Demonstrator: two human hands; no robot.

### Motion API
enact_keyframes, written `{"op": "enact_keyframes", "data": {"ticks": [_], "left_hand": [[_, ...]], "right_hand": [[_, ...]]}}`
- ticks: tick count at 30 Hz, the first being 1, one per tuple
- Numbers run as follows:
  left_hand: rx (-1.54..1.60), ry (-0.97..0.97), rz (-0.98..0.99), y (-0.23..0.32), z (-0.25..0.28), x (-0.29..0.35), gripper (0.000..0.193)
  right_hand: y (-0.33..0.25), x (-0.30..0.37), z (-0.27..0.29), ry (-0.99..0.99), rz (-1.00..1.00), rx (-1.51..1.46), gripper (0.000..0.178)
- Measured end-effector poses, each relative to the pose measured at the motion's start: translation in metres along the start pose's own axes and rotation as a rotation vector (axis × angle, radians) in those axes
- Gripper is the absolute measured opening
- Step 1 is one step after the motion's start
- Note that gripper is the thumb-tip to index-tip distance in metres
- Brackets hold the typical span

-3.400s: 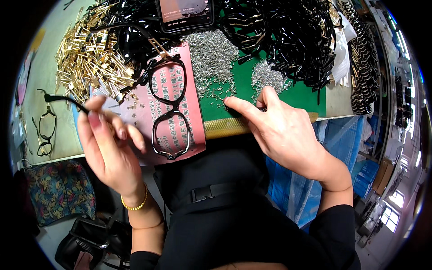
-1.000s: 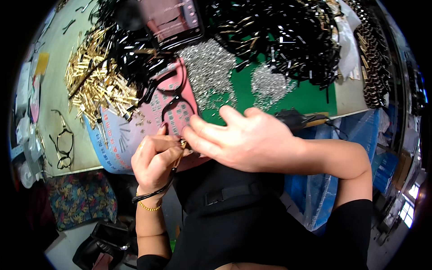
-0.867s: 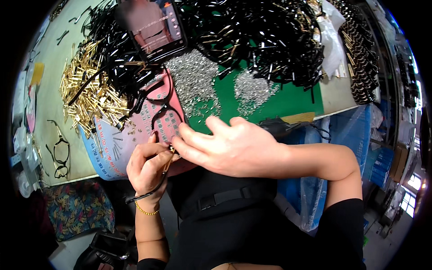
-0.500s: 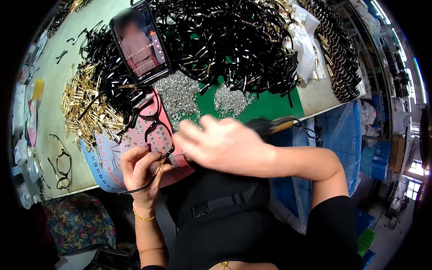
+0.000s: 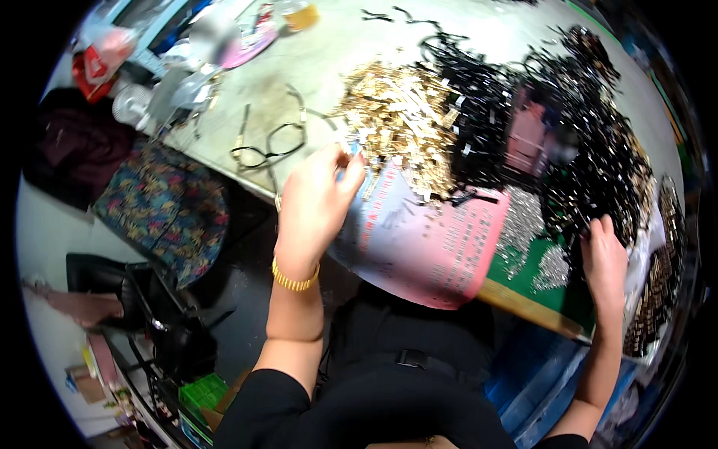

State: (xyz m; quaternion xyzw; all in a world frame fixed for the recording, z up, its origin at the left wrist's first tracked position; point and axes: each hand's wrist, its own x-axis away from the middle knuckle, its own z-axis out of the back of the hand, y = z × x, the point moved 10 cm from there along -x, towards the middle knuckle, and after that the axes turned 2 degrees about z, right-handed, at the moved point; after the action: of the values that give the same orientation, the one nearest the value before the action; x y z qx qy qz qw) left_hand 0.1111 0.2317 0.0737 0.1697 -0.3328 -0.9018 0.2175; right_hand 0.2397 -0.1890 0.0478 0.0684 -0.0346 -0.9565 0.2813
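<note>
My left hand (image 5: pixel 318 194), blurred, hovers at the table's front edge, left of a heap of gold-coloured temple pieces (image 5: pixel 396 112). Its fingers curl toward the thumb; whether anything is between them is hidden. Just beyond that hand a pair of black glasses frames (image 5: pixel 286 140) lies on the table. Far to the right, my right hand (image 5: pixel 604 262) has its fingertips pinched at the edge of a big heap of black glasses temples (image 5: pixel 479 112). What the pinch holds cannot be made out. A pink and blue printed mat (image 5: pixel 426 254) lies between my hands.
A phone (image 5: pixel 527 138) stands amid the black temples. Two heaps of small silver screws (image 5: pixel 520 224) lie on a green mat (image 5: pixel 568 307). A cup of yellow liquid (image 5: pixel 301 15) and a small white fan (image 5: pixel 132 105) are at the left. Floral cloth (image 5: pixel 164 209) hangs below.
The view has swung left. My hands, together over the glasses frame before, are now far apart: left by the gold pieces, right at the black temples. The frame has left its place over the mat.
</note>
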Motion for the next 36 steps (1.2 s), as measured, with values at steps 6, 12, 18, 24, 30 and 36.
{"op": "enact_keyframes", "data": {"ticks": [6, 12, 18, 24, 30, 36], "left_hand": [[-0.617, 0.521, -0.331, -0.027, 0.03, -0.026, 0.024], [-0.43, 0.423, -0.517, -0.008, -0.001, -0.015, 0.025], [-0.385, 0.391, -0.149, -0.018, 0.013, -0.01, 0.026], [-0.509, 0.314, -0.155, -0.101, 0.049, -0.074, 0.028], [-0.629, 0.433, -0.507, -0.039, 0.014, -0.06, 0.038], [-0.715, 0.035, -0.581, -0.012, -0.036, -0.053, 0.02]], "right_hand": [[0.01, -0.001, -0.004, -0.106, -0.066, 0.032, 0.018], [0.027, 0.004, -0.006, -0.065, -0.114, 0.049, 0.016], [0.043, 0.014, 0.019, -0.077, -0.131, -0.228, 0.015], [0.079, 0.035, -0.005, -0.249, -0.412, -0.815, 0.025], [0.104, 0.061, -0.015, -0.19, -0.642, -1.611, 0.053], [0.115, 0.093, 0.0, 0.072, -0.811, -1.621, 0.028]]}}
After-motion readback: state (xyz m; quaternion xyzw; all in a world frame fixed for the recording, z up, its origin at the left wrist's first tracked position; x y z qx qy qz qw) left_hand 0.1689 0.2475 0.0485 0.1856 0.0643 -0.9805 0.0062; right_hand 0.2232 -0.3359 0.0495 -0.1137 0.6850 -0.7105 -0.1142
